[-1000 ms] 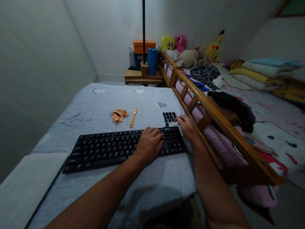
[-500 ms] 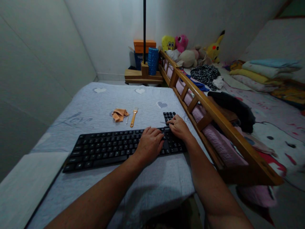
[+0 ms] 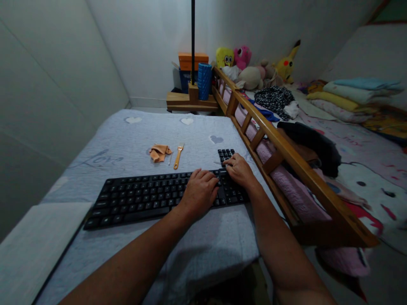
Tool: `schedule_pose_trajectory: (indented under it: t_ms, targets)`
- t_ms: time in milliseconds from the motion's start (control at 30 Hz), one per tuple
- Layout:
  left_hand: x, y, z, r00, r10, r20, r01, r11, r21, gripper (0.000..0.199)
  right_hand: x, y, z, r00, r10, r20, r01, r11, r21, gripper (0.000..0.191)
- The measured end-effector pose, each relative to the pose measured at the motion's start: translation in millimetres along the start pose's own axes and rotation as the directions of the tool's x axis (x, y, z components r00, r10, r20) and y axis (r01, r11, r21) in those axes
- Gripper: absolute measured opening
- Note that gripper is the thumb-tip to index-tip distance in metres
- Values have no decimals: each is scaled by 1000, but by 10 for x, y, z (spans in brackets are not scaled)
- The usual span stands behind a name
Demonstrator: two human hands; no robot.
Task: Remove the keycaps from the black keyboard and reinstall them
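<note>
A black computer keyboard lies slightly askew across a counter draped in a pale blue quilted cloth with heart shapes and the word "Love". A person's bare left hand rests palm down on the keys right of the middle, its thumb apart from the lightly bent fingers. The right hand is over the upper part of the number pad, thumb and fingers pinched together on a thin metal tool that pokes out to the left; its other end is hidden by the fingers. Just beyond the right hand, a cluster of loose black keycaps sits in rows on the cloth, partly covered by the fingers. Farther left, behind the keyboard, lie a crumpled orange rag, a slim cotton swab and a small yellow-handled brush, side by side. On the right, a wooden rail borders a bed with folded bedding, clothes and plush toys.
</note>
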State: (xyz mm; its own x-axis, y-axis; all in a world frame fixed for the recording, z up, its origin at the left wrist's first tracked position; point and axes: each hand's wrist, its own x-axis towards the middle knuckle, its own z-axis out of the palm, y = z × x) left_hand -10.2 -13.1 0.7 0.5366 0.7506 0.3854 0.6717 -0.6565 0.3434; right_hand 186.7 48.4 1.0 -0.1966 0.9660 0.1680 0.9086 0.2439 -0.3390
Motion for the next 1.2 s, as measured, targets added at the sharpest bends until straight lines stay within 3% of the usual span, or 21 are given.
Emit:
schedule_pose_trajectory:
  t_ms: [267,400,567,833,1033,1200]
  targets:
    - [-2,5,-11,1000,2,-25,-2,1000,-12,18,-209,-14,-394,963,148,-225,-49,918,394,33]
    - [-20,-3,28,1000,2,-10,-2,1000,6,25,-464,-91,-516,979,183,-90,-114,857,502,43]
    - [-26,-3,47,1000,-14,8,13,999,29,30,-774,-168,-375,974,215,66,-208,751,627,33]
    - [-20,-14,61,1000,-6,17,5,999,34,30,-942,-160,-201,963,257,-84,-170,818,549,14]
    - [-24,-4,55,1000,-8,20,8,999,40,30,-973,-195,-162,967,232,-102,-146,840,523,12]
    - [-28,5,49,1000,-18,26,16,999,48,30,-989,-223,-153,974,153,-169,-58,883,467,14]
